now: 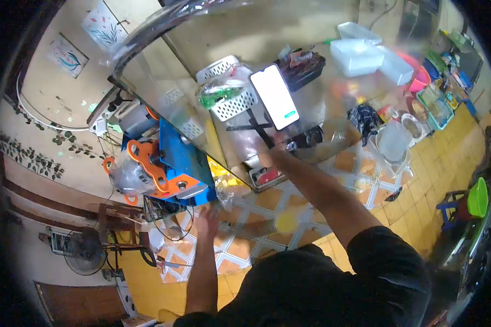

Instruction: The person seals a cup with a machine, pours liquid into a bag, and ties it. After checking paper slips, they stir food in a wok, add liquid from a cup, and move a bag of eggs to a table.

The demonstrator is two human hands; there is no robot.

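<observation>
My right hand reaches forward to the lower edge of the glass panel, close to the foot of a black cross-shaped strip; its fingers are blurred and partly hidden. Just above it a phone with a bright white screen stands in front of the glass. Lower left, my left hand is held over the tiled-pattern surface, fingers extended, beside a blue and orange machine. Crumpled clear plastic lies near those fingers. A small tray with something red sits beneath my right hand.
White perforated baskets holding a green-marked plastic bag stand left of the phone. A dark container and several translucent boxes are behind. To the right are a clear bucket, a pink basin and a green bowl.
</observation>
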